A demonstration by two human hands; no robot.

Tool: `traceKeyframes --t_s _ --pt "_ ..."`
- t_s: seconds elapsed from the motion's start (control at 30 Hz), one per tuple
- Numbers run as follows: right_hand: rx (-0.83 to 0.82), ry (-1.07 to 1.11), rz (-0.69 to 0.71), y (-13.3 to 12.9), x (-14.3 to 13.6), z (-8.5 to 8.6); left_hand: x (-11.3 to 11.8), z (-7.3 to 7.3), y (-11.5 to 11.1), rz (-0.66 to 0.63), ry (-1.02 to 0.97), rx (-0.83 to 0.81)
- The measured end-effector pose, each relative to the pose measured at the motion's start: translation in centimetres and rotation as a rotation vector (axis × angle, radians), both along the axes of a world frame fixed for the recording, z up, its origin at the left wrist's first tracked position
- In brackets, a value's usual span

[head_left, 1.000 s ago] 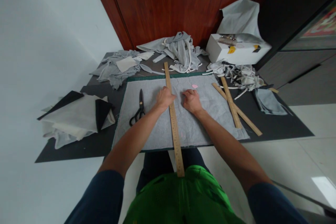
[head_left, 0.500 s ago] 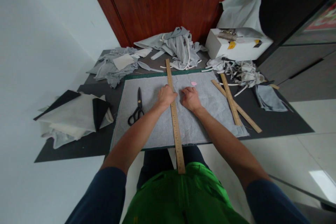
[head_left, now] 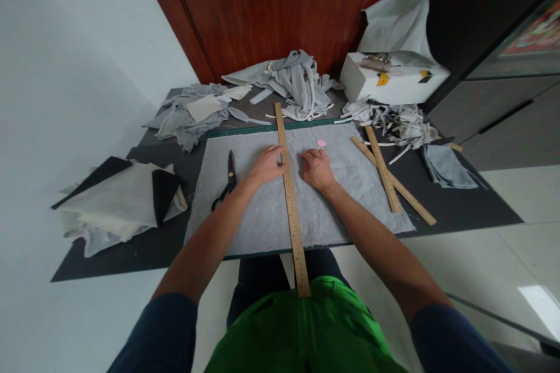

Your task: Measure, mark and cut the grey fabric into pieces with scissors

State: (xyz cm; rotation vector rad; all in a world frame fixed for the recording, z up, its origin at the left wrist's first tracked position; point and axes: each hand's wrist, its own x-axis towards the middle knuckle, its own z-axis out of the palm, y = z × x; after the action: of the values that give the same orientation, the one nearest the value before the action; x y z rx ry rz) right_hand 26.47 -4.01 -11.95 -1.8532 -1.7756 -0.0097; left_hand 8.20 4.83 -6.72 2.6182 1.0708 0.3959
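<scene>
A long wooden ruler (head_left: 292, 210) runs front to back over a light grey cloth (head_left: 254, 227), its near end past the table edge by the green garment. My left hand (head_left: 266, 165) lies on the cloth with its thumb and forefinger apart, fingertips touching the ruler's left edge. Right of the ruler, my right hand (head_left: 317, 169) rests on the cloth with curled, closed fingers; anything in them is too small to make out. Beyond it is a small pink piece (head_left: 321, 143). Black scissors (head_left: 231, 172) lie left of my left hand, their handles partly behind my forearm.
Two crossed wooden rulers (head_left: 381, 169) (head_left: 411, 202) lie at the cloth's right side. Grey scraps (head_left: 301, 84) are heaped at the back, near a white box (head_left: 394, 86). Folded cloth (head_left: 118, 192) sits on the left of the dark table (head_left: 153, 250). A green mat shows under the cloth.
My left hand has shifted left, from across the ruler to its left edge, and its thumb and forefinger have spread. My right hand stays near the same place. The view has shifted slightly.
</scene>
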Motion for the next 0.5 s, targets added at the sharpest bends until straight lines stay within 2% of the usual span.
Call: traceKeyframes --t_s 0.07,0.2,0.5 --pt "0.015 0.003 -0.003 0.0 -0.1 0.0 -1.1 -0.3 0.3 -0.109 0.013 0.025" --pt "0.030 0.000 -0.007 0.0 -0.4 -0.1 -2.3 -0.8 0.2 -0.125 0.073 0.031" --pt "0.031 0.009 -0.003 0.2 -0.3 -0.4 -2.8 -0.7 0.2 -0.206 0.185 0.041"
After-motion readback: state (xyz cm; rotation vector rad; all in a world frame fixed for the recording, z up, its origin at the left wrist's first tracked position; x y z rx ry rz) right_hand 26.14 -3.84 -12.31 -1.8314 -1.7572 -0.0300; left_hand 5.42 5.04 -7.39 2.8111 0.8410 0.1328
